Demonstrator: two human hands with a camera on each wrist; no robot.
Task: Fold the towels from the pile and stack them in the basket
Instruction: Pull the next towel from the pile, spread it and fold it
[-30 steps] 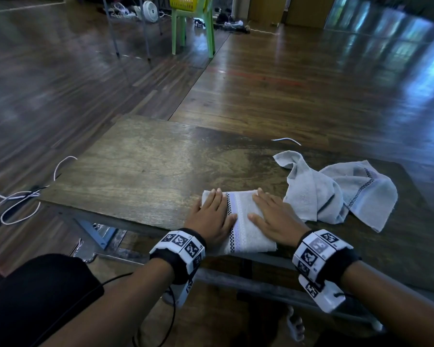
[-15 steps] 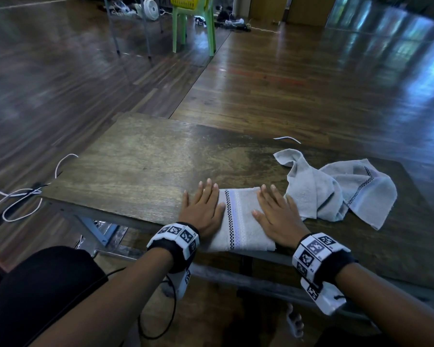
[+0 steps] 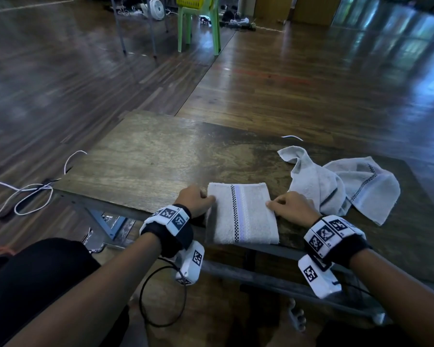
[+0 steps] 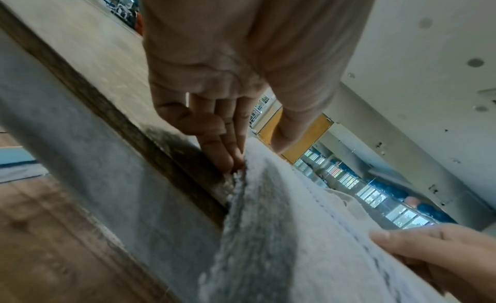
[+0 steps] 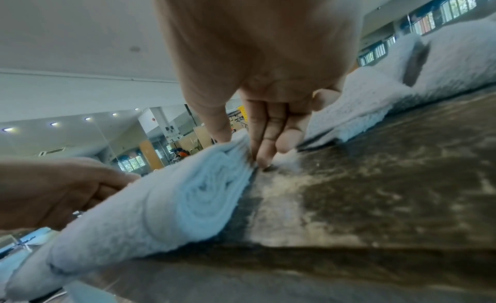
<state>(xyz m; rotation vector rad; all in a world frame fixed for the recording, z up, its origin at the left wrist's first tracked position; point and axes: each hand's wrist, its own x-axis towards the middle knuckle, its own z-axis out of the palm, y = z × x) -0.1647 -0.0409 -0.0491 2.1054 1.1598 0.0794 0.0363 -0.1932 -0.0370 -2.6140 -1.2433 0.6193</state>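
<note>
A folded grey towel [image 3: 241, 216] with a checked stripe lies at the near edge of the wooden table [image 3: 148, 159], overhanging it slightly. My left hand [image 3: 209, 198] pinches its left edge, thumb on top and fingers [image 4: 222, 157] tucked under. On the opposite edge my right hand [image 3: 273, 204] pinches the towel [image 5: 166, 201], with its thumb above and fingers [image 5: 264, 157] at the side. A pile of loose grey towels [image 3: 341, 186] lies crumpled to the right. A yellow basket [image 3: 189, 0] stands on a green chair [image 3: 198, 28] far across the room.
White cables [image 3: 33, 194] lie on the floor left of the table. A thin white strip [image 3: 292, 137] sits at the table's far edge. A fan [image 3: 157, 5] and metal legs stand near the chair. Bare tabletop stretches left of the folded towel.
Both hands lay flat on top of the folded towel before. They have slid apart to its left and right edges, and now pinch them.
</note>
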